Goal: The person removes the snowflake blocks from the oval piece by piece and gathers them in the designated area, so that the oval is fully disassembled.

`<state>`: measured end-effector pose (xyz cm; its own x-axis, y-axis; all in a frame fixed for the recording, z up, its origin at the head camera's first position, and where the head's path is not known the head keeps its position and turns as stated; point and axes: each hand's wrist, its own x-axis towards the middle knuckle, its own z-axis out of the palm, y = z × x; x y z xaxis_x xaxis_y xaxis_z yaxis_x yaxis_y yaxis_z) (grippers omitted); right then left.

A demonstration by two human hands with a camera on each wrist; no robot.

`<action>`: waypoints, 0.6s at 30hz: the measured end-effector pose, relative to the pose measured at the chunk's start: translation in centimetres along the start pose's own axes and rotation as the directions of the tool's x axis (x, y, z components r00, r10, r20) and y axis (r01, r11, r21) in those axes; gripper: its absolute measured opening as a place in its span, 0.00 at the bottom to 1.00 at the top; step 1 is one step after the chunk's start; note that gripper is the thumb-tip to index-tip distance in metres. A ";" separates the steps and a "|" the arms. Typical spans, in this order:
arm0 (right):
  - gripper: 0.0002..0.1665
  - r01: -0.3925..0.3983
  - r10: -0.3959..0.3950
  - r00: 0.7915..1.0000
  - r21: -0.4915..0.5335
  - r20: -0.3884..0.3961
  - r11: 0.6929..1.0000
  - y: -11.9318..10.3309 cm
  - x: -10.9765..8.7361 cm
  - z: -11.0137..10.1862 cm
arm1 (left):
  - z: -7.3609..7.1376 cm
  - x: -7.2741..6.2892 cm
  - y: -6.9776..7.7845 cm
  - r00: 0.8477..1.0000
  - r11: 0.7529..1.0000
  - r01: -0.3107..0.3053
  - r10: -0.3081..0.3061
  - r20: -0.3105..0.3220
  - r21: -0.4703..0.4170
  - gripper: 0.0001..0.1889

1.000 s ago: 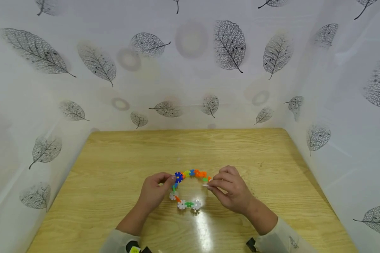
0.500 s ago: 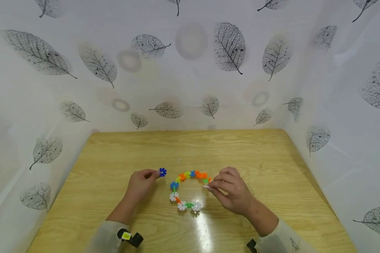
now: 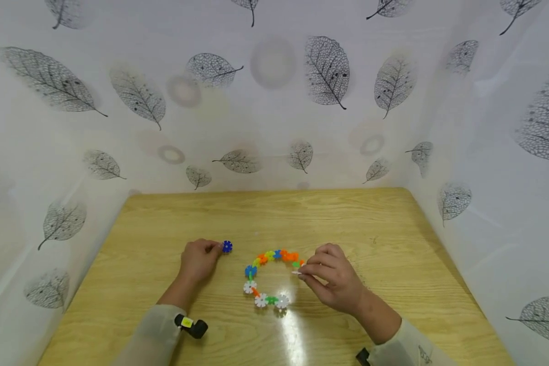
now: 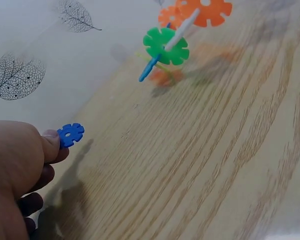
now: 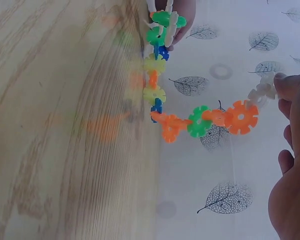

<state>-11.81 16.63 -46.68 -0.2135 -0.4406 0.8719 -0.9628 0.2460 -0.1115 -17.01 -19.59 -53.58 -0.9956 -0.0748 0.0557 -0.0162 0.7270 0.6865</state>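
Observation:
My left hand (image 3: pixel 199 262) pinches a dark blue notched snowflake disc (image 4: pixel 71 135) between thumb and forefinger, left of the chain and apart from it. A curved chain of interlocking snowflake discs (image 3: pixel 270 255), in orange, yellow, blue, green and white, forms an arc that opens to the right. At its right end my right hand (image 3: pixel 334 279) pinches a white disc (image 5: pixel 264 90). In the right wrist view this end is raised above the table, with an orange disc (image 5: pixel 241 118) and a green disc (image 5: pixel 199 121) joined along it. A white disc (image 3: pixel 281 301) ends the chain nearer the person.
The wooden table (image 3: pixel 347 218) has a glossy top with a bright reflection near the front. Pale cloth (image 3: pixel 274 117) printed with black leaves stands behind it and at both sides. A black wrist strap (image 3: pixel 191 325) sits on the left sleeve.
My left hand has moved left and slightly away from the person, carrying the dark blue disc off from beside the chain. The right hand stays at the chain's end.

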 end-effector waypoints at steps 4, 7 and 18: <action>0.08 -0.005 0.005 1.000 0.002 0.000 1.000 0.0 -0.1 0.0 | 0.2 0.2 -0.3 1.000 0.997 -0.011 0.012 -0.012 0.070 0.14; 0.07 -0.011 0.011 1.000 0.004 -0.002 1.000 0.0 0.0 0.0 | 0.3 0.4 -0.5 1.000 0.995 -0.010 0.011 -0.016 0.099 0.14; 0.08 -0.019 0.019 1.000 -0.004 0.000 1.000 -0.1 0.1 0.1 | 0.9 0.6 -1.0 0.998 0.992 0.015 -0.006 -0.070 0.129 0.16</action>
<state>-11.80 16.45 -46.65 -0.2316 -0.4363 0.8695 -0.9580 0.2577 -0.1258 -17.71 -19.77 -54.88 -0.9867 -0.1262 0.1024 -0.0423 0.8078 0.5879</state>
